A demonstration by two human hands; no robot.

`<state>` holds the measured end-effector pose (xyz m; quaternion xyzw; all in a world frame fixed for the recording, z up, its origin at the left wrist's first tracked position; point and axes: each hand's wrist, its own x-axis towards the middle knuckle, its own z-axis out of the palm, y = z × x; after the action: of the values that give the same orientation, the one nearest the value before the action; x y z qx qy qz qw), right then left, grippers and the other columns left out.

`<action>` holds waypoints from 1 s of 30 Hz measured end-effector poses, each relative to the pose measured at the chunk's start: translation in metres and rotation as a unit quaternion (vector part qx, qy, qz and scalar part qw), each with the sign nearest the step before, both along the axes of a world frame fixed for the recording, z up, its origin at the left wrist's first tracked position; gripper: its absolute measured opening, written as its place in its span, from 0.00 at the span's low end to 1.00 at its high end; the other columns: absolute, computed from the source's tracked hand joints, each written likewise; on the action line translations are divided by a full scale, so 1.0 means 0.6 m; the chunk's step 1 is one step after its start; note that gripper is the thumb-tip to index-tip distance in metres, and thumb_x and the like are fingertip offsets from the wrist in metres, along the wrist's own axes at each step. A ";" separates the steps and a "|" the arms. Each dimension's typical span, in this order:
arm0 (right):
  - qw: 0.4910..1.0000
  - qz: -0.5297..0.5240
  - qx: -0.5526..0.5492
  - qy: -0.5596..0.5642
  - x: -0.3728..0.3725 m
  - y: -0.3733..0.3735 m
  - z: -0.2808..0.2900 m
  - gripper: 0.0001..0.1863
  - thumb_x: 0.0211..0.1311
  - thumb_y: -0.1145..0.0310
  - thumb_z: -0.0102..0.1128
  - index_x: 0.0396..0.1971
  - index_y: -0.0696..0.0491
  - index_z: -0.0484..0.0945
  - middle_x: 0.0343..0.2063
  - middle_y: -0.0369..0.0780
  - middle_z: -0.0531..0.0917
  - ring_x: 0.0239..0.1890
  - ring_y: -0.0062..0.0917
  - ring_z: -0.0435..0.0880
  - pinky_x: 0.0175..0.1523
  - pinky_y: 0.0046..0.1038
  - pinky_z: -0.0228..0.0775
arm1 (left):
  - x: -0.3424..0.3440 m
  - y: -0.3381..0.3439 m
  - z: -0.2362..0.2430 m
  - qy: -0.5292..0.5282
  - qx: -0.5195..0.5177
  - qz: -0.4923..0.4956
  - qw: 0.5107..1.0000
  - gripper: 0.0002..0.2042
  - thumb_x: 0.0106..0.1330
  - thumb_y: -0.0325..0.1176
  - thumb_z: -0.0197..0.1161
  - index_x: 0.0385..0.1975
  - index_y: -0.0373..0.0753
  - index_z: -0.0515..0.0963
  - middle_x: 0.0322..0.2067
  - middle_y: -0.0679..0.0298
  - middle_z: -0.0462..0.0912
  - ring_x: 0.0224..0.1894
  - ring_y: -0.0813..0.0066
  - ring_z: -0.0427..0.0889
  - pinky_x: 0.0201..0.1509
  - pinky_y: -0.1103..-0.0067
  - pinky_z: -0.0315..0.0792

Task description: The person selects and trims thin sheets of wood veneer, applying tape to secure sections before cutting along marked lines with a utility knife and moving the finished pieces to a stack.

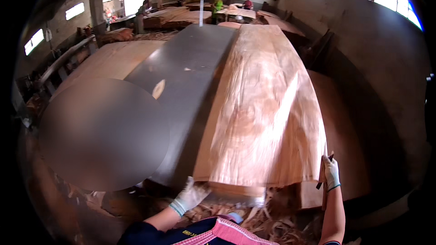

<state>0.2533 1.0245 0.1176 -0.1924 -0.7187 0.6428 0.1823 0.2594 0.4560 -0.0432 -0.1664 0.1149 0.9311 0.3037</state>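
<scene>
A large, thin sheet of pale brown wood veneer (259, 104) stretches away in front of me, its surface rippled and smeared by motion. My left hand (190, 196), in a white glove with a teal cuff, is at the sheet's near left corner. Its thumb points up, apart from the fingers, which reach along the underside of the near edge. At the right edge, near the front corner, my gloved right hand (332, 172) is closed round a thin dark tool (331, 157). The tool's kind is unclear. That hand also meets the veneer's edge.
Left of the veneer runs a long dark grey tabletop (195, 59) with a small wood scrap (158, 89). More veneer (113, 59) lies farther left, and another sheet (338, 131) to the right. Shavings (272, 218) litter the floor. People (218, 2) stand far back. A blurred oval hides the left.
</scene>
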 end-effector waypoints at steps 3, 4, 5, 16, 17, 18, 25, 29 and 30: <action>0.994 -0.040 0.082 -0.066 0.048 0.167 0.040 0.14 0.65 0.62 0.60 0.35 0.60 0.80 0.29 0.34 0.83 0.30 0.18 0.79 0.36 0.22 0.71 | -0.024 0.150 0.034 0.033 -0.114 0.131 0.984 0.32 0.59 0.56 0.66 0.59 0.46 0.67 0.57 0.63 0.72 0.59 0.64 0.70 0.65 0.63 0.65; 0.993 -0.045 0.069 -0.081 0.067 0.227 0.054 0.14 0.65 0.62 0.60 0.35 0.60 0.81 0.29 0.34 0.83 0.29 0.18 0.79 0.36 0.22 0.71 | -0.024 0.198 0.043 0.001 -0.156 0.120 0.980 0.26 0.62 0.53 0.65 0.55 0.46 0.70 0.54 0.65 0.74 0.55 0.66 0.72 0.61 0.64 0.68; 0.993 -0.044 0.061 -0.090 0.085 0.280 0.068 0.14 0.65 0.62 0.60 0.34 0.59 0.81 0.28 0.34 0.83 0.28 0.17 0.78 0.35 0.22 0.71 | -0.023 0.247 0.050 -0.021 -0.189 0.142 0.971 0.23 0.63 0.50 0.64 0.54 0.46 0.71 0.53 0.66 0.75 0.55 0.66 0.72 0.59 0.66 0.69; 0.978 -0.052 0.169 -0.107 0.189 0.756 0.017 0.12 0.65 0.65 0.60 0.31 0.60 0.80 0.27 0.32 0.80 0.28 0.15 0.74 0.34 0.22 0.68 | 0.008 0.607 -0.046 -0.081 -0.080 0.194 0.974 0.17 0.66 0.52 0.60 0.40 0.45 0.75 0.24 0.76 0.70 0.34 0.78 0.73 0.62 0.71 0.65; 0.979 -0.052 0.164 -0.113 0.205 0.801 0.010 0.12 0.65 0.63 0.61 0.32 0.59 0.80 0.26 0.32 0.81 0.27 0.15 0.74 0.34 0.22 0.68 | 0.009 0.642 -0.061 -0.016 -0.249 0.262 0.932 0.21 0.67 0.55 0.58 0.45 0.42 0.75 0.27 0.74 0.75 0.37 0.75 0.75 0.64 0.72 0.64; 0.979 -0.053 0.161 -0.115 0.227 0.856 0.015 0.13 0.64 0.62 0.62 0.32 0.58 0.81 0.26 0.32 0.81 0.27 0.16 0.75 0.34 0.23 0.68 | 0.004 0.665 -0.063 -0.016 -0.272 0.262 0.926 0.25 0.67 0.54 0.58 0.53 0.40 0.71 0.45 0.66 0.71 0.50 0.69 0.72 0.65 0.70 0.65; 0.977 -0.043 0.165 -0.125 0.260 1.119 -0.001 0.10 0.63 0.67 0.60 0.24 0.55 0.76 0.19 0.28 0.73 0.22 0.12 0.65 0.26 0.21 0.59 | -0.018 0.878 -0.118 -0.056 -0.371 0.340 0.862 0.19 0.65 0.37 0.64 0.54 0.42 0.73 0.50 0.64 0.78 0.48 0.67 0.78 0.46 0.68 0.76; 0.958 -0.077 0.235 -0.145 0.267 1.269 -0.038 0.09 0.62 0.72 0.57 0.21 0.53 0.74 0.17 0.28 0.70 0.18 0.12 0.64 0.22 0.22 0.56 | -0.022 1.011 -0.148 -0.050 -0.334 0.356 0.871 0.14 0.64 0.35 0.64 0.49 0.45 0.75 0.46 0.66 0.79 0.45 0.67 0.78 0.42 0.66 0.77; 0.965 -0.054 0.218 -0.137 0.269 1.308 -0.052 0.09 0.62 0.72 0.57 0.21 0.53 0.74 0.17 0.28 0.70 0.18 0.12 0.64 0.22 0.22 0.56 | -0.028 1.040 -0.151 -0.026 -0.336 0.359 0.871 0.14 0.64 0.35 0.64 0.49 0.45 0.75 0.46 0.66 0.79 0.45 0.67 0.78 0.42 0.66 0.77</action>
<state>0.4147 1.8091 0.0863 -0.2728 -0.8480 0.4274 0.1543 0.2424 1.0799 -0.1338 -0.3118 0.3450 0.8768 -0.1226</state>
